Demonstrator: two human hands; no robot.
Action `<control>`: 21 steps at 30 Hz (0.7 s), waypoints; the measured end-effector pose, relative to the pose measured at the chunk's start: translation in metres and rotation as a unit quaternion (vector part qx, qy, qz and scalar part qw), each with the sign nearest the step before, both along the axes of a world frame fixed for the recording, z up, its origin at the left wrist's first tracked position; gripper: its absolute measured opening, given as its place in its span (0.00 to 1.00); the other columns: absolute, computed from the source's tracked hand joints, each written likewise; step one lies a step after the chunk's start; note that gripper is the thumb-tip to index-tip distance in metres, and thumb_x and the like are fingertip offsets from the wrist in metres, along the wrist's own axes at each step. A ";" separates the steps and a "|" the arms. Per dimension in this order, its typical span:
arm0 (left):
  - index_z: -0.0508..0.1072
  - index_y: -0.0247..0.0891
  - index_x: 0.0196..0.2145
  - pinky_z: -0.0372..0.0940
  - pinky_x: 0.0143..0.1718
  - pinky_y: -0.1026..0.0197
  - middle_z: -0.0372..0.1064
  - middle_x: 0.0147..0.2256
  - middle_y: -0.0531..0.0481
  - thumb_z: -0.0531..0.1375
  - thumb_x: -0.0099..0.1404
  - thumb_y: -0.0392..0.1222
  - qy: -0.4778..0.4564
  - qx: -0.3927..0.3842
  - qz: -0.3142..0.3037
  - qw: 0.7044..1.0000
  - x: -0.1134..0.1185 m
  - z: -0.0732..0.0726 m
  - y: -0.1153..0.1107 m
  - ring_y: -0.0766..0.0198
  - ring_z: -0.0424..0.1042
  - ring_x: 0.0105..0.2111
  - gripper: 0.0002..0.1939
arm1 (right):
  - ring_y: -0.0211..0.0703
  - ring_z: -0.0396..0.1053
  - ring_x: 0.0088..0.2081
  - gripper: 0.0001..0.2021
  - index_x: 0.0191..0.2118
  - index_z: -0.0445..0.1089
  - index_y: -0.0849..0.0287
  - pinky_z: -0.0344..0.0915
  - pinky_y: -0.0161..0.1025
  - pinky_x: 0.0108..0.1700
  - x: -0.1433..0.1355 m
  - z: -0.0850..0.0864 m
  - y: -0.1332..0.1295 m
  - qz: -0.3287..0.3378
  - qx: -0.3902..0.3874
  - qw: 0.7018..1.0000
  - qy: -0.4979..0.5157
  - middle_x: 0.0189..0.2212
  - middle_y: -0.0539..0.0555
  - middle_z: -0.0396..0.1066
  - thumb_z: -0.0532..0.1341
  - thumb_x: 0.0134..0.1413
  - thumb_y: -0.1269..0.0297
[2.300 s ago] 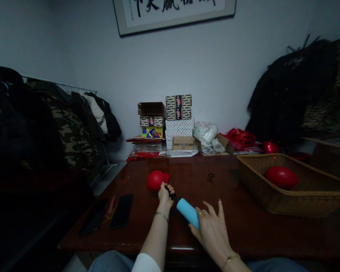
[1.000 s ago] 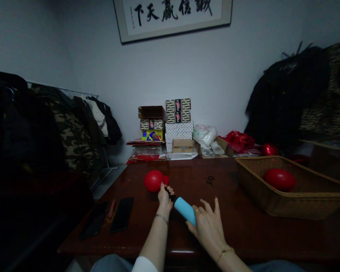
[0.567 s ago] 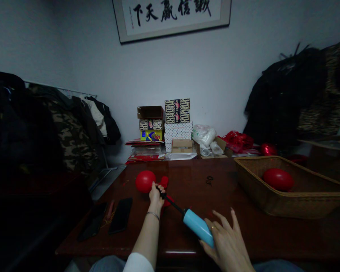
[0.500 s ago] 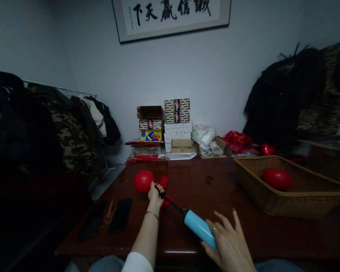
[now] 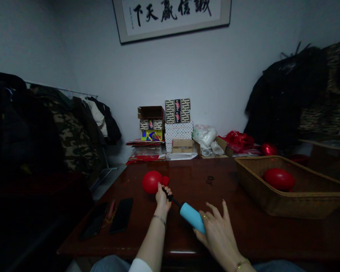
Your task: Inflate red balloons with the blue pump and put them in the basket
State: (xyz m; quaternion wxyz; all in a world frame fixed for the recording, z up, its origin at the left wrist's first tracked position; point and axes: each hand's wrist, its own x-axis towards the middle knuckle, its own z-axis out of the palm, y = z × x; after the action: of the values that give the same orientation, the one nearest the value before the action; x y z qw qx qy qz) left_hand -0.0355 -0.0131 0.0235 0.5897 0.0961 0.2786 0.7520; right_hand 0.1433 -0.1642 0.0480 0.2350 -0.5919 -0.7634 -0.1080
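A hand balloon pump with a light blue barrel [image 5: 192,218] slants across the space over the table. At its far black end, my left hand [image 5: 163,196] is closed, with the neck of a round, partly inflated red balloon [image 5: 152,182] at the fingertips. The nozzle inside that grip is hidden. My right hand [image 5: 217,230] holds the near end of the barrel between thumb and palm, several fingers raised and spread. A short piece of black shaft shows between barrel and left hand. Some red material [image 5: 165,181] lies behind the left hand, partly covered.
On the right stands a wicker basket [image 5: 274,204] with a red balloon [image 5: 279,179] inside. Two dark phones [image 5: 121,215] lie at the left of the table [image 5: 215,245]. Small black loops [image 5: 209,180] rest mid-table. Stacked boxes [image 5: 178,132] stand by the wall.
The blue barrel has slid up toward my left hand, and less black shaft shows. My left hand and the balloon have shifted right; my right hand has moved forward and left.
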 end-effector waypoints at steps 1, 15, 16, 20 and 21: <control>0.58 0.38 0.25 0.49 0.12 0.72 0.50 0.17 0.60 0.56 0.64 0.50 0.000 -0.002 -0.004 1.000 0.004 -0.001 -0.001 0.75 0.51 0.13 0.16 | 0.53 0.63 0.52 0.18 0.42 0.72 0.59 0.26 0.58 0.63 -0.004 0.002 0.004 -0.001 -0.004 1.000 -0.002 0.37 0.56 0.75 0.61 0.47 0.54; 0.58 0.38 0.25 0.47 0.11 0.72 0.49 0.16 0.60 0.57 0.63 0.51 0.017 -0.040 0.001 0.999 0.008 -0.020 0.000 0.75 0.51 0.12 0.17 | 0.55 0.63 0.51 0.21 0.45 0.71 0.61 0.27 0.59 0.62 -0.024 -0.009 0.013 -0.002 -0.037 0.999 0.017 0.36 0.58 0.75 0.61 0.47 0.53; 0.58 0.38 0.25 0.47 0.11 0.72 0.49 0.16 0.61 0.57 0.62 0.51 0.015 -0.038 0.001 0.999 0.007 -0.021 0.001 0.76 0.51 0.12 0.17 | 0.55 0.63 0.51 0.21 0.45 0.71 0.61 0.27 0.59 0.62 -0.021 -0.011 0.010 -0.002 -0.036 0.999 0.019 0.36 0.58 0.75 0.61 0.47 0.53; 0.58 0.38 0.25 0.48 0.11 0.72 0.50 0.16 0.60 0.57 0.62 0.52 0.016 -0.027 0.005 1.000 -0.006 -0.020 0.006 0.75 0.51 0.12 0.18 | 0.55 0.62 0.52 0.19 0.45 0.71 0.59 0.27 0.59 0.62 -0.007 -0.018 -0.003 0.000 -0.032 0.999 0.027 0.37 0.57 0.75 0.60 0.47 0.55; 0.58 0.38 0.25 0.48 0.11 0.72 0.50 0.16 0.60 0.57 0.62 0.52 0.017 -0.024 0.005 1.000 -0.010 -0.020 0.007 0.75 0.52 0.12 0.18 | 0.54 0.62 0.52 0.19 0.45 0.71 0.59 0.26 0.59 0.63 -0.002 -0.019 -0.006 0.003 -0.031 0.999 0.029 0.37 0.56 0.75 0.60 0.47 0.56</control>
State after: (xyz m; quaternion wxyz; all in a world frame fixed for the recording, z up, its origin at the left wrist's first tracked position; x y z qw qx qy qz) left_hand -0.0455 -0.0056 0.0035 0.5832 0.0937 0.3070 0.7462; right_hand 0.1410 -0.1705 0.0286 0.2385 -0.5994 -0.7612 -0.0664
